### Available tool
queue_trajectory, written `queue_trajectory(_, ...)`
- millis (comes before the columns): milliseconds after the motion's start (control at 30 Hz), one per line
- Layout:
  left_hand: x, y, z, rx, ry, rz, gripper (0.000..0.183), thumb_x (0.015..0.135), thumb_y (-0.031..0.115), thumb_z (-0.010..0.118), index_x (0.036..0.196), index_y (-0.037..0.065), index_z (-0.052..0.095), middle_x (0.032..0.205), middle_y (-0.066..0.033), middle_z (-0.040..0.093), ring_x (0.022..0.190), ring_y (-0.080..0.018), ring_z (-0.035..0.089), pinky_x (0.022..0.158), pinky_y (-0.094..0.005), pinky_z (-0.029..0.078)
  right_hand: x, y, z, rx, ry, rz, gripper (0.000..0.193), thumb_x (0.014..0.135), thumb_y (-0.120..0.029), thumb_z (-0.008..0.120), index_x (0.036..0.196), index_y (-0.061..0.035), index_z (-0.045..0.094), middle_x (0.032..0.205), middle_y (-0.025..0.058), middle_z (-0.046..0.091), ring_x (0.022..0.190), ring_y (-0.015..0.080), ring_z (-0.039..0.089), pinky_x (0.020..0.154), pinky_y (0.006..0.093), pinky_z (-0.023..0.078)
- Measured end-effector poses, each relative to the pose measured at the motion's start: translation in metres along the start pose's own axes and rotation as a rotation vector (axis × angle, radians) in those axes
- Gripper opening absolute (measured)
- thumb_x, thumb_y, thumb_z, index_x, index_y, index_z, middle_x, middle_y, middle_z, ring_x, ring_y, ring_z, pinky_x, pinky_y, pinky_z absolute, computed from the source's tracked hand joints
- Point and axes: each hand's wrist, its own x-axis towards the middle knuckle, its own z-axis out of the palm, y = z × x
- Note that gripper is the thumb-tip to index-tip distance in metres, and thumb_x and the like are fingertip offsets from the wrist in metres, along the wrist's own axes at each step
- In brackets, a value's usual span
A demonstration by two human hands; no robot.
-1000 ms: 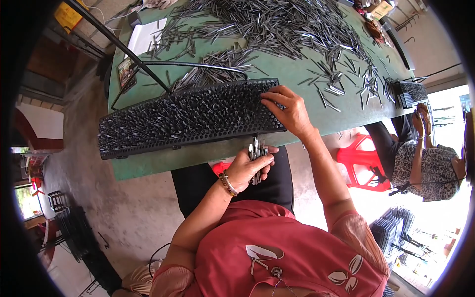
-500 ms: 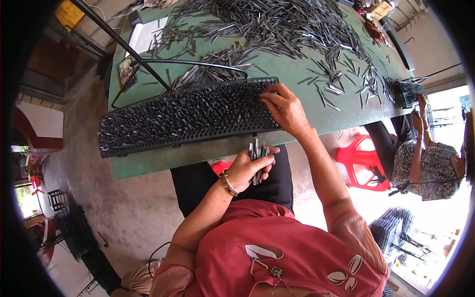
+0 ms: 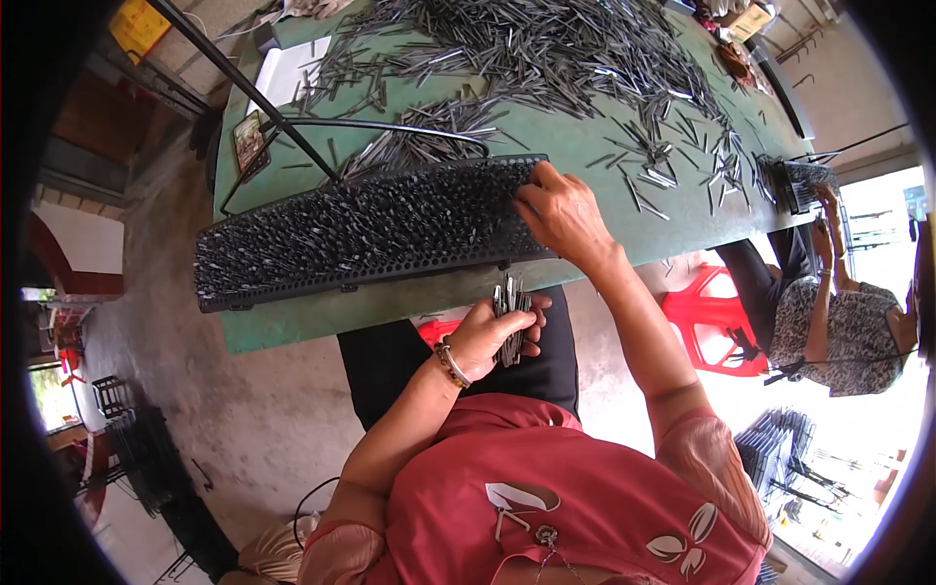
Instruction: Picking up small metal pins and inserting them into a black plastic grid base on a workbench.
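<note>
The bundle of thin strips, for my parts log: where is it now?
In the head view, the bundle is just below centre, gripped in the left hand, below the right end of the black perforated tray.

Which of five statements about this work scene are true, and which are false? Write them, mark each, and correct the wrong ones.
1. The left hand holds a bundle of thin strips. True.
2. The right hand is at the left end of the black perforated tray. False: it is at the right end.
3. Loose strips lie heaped beyond the tray. True.
4. The tabletop is yellow. False: it is green.
5. A red stool shows in the picture's right half. True.
</note>
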Motion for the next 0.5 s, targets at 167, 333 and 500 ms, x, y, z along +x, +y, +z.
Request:
queue_trajectory(167,-0.002,0.000,-0.005,-0.030,-0.010,-0.005,0.024,0.088,0.007,0.054,0.111,0.001,0.059,0.087,-0.0033,0.060,0.074,-0.0096,0.059,0.063,-0.0275,0.055,0.006,-0.002,0.002,-0.086,-0.116,0.016,0.008,0.077,-0.012,0.065,0.082,-0.0061,0.066,0.084,0.0087,0.053,0.072,0.0277,0.058,0.069,0.0365,0.047)
queue_trajectory(333,-0.001,0.000,-0.007,-0.049,-0.041,0.004,0.024,0.089,0.008,0.054,0.111,0.001,0.059,0.088,-0.0031,0.060,0.074,-0.0090,0.058,0.063,-0.0272,0.055,0.003,-0.001,0.007,0.030,-0.068,0.087,0.010,0.075,-0.012,0.066,0.083,-0.0069,0.066,0.085,0.0087,0.054,0.074,0.0281,0.058,0.071,0.0373,0.047)
queue_trajectory(500,-0.001,-0.001,-0.012,-0.074,-0.055,0.009,0.023,0.089,0.009,0.055,0.111,0.002,0.059,0.087,-0.0030,0.060,0.074,-0.0095,0.058,0.063,-0.0280,0.054,0.006,-0.007,0.001,0.009,-0.090,0.091,0.012,0.074,-0.012,0.066,0.084,-0.0067,0.067,0.086,0.0084,0.056,0.076,0.0278,0.057,0.073,0.0380,0.046)
